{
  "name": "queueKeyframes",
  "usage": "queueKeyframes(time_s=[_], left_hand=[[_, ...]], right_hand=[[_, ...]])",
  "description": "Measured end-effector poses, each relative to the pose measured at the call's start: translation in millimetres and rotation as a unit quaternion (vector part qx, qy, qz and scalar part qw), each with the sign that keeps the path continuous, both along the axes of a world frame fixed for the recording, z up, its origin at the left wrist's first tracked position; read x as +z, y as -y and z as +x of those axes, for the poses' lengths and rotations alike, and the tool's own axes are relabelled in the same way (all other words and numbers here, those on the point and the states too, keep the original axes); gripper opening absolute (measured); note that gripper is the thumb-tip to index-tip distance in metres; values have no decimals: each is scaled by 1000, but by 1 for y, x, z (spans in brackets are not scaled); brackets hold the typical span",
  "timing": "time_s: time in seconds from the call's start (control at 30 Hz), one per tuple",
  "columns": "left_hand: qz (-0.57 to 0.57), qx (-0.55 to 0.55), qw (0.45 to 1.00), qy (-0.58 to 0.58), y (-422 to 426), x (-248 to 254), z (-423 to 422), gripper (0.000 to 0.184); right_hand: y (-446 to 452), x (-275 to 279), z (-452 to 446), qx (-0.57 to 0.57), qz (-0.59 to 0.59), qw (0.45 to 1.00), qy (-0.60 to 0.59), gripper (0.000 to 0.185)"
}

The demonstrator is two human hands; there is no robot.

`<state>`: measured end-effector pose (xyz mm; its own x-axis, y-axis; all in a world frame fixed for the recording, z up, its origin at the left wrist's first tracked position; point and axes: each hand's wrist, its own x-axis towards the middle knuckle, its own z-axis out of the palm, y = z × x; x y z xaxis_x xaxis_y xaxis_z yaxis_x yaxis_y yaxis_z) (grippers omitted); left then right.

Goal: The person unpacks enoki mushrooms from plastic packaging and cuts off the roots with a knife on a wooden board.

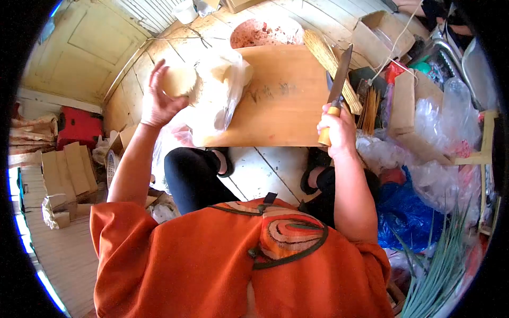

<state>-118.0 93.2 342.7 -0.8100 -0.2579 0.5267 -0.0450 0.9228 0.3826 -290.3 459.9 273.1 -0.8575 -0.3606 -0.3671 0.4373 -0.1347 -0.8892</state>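
My right hand (339, 130) is closed around the yellow handle of a large knife (342, 74). Its long dark blade points up and away from me, over the right edge of the wooden board (286, 100). At the left, my left hand (163, 103) is spread, thumb and fingers apart, beside a round pale slab (179, 80). I cannot tell whether the fingertips touch it. A clear plastic bag (225, 106) with more pale pieces lies on the board's left part.
Behind the board stands a reddish basin (265, 33). A straw whisk broom (334, 71) lies along its right side. Boxes, plastic bags, a blue bag (405, 212) and long green stalks (440, 270) crowd the right. Cardboard (69, 172) and a red case (79, 127) are at the left.
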Motion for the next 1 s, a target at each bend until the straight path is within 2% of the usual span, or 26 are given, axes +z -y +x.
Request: queueKeyframes(time_s=[0.07,0.1,0.13,0.23,0.27,0.33,0.4,0.5,0.53,0.57,0.63,0.73,0.77,0.8,0.87,0.9,0.93,1.0], left_hand=[[197,-3,980,-27,-28,30,-1,88],[276,-22,961,9,-47,53,1,89],[317,-58,947,14,-58,65,0,85],[401,-27,913,69,-94,66,-4,85],[302,-45,947,106,-93,56,-9,82],[276,-6,939,207,-109,38,-24,78],[295,3,924,243,-130,19,-48,82],[120,1,935,334,-136,-29,-85,87],[38,16,930,366,-142,-38,-98,91],[41,15,929,368,-149,-46,-110,91],[-55,59,879,470,-162,-56,-130,99],[-73,51,895,437,-162,-93,-136,95],[-66,57,924,371,-163,-108,-133,90],[-64,57,924,374,-163,-117,-131,90],[-144,7,975,171,-159,-132,-125,80],[-126,-58,982,128,-160,-125,-117,66],[-39,-129,983,125,-157,-136,-106,53],[-51,-228,945,228,-158,-153,-80,48]], right_hand=[[-3,2,1,-10,-23,1000,11,31],[-5,3,0,-1,-20,1000,18,30],[-6,2,1,-1,-20,1000,22,30],[-10,5,4,-2,-5,1000,-2,33],[-11,6,5,-2,-5,1000,-1,33],[-13,5,8,17,40,999,-18,34],[-16,3,10,38,51,998,-15,34],[-17,0,13,69,79,994,-27,34],[-17,-1,14,78,94,992,-41,34],[-17,-1,15,82,80,993,-31,34],[-16,2,16,85,99,991,-39,34],[-18,-4,14,92,123,987,-51,34],[-18,-2,14,96,125,986,-51,35],[-18,-2,14,101,127,985,-50,35],[-18,-4,12,102,130,985,-51,35],[-17,-6,11,100,132,985,-54,35],[-17,-6,10,101,131,985,-52,35],[-16,-2,8,107,128,984,-57,35]])
